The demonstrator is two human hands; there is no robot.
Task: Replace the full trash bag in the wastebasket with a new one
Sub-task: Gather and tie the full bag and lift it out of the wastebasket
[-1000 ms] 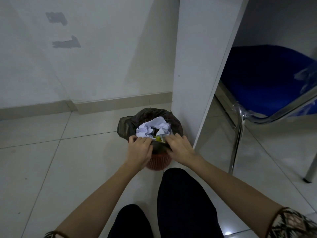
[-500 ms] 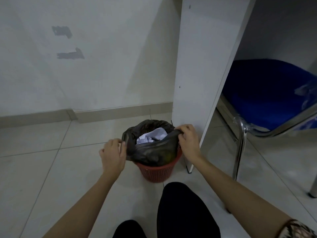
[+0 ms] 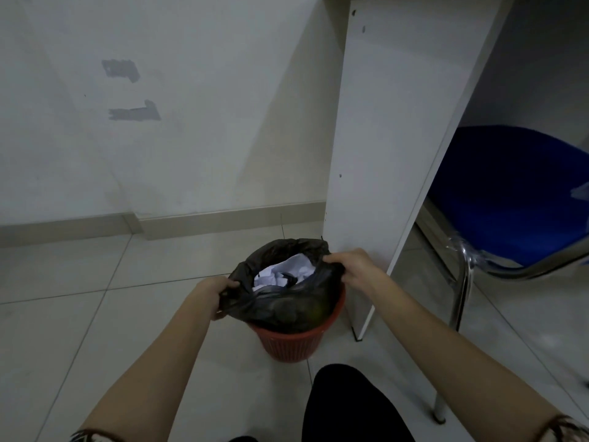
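Note:
A small red ribbed wastebasket (image 3: 291, 344) stands on the tiled floor beside a white desk panel. A black trash bag (image 3: 280, 306) bulges out of its top, with crumpled white paper (image 3: 283, 271) showing in the open mouth. My left hand (image 3: 212, 290) grips the bag's left edge. My right hand (image 3: 352, 264) grips the bag's right edge. The lower part of the bag sits inside the basket, hidden by its wall.
The white desk side panel (image 3: 389, 138) rises just right of the basket. A blue chair (image 3: 510, 193) with chrome legs sits under the desk at right. A white wall (image 3: 191, 106) with a skirting board runs behind. My dark-trousered knee (image 3: 347, 406) is below the basket.
My hands moved apart from the near rim to the bag's left and right edges and took hold. The bag's top has risen above the red rim, and the view tilted upward.

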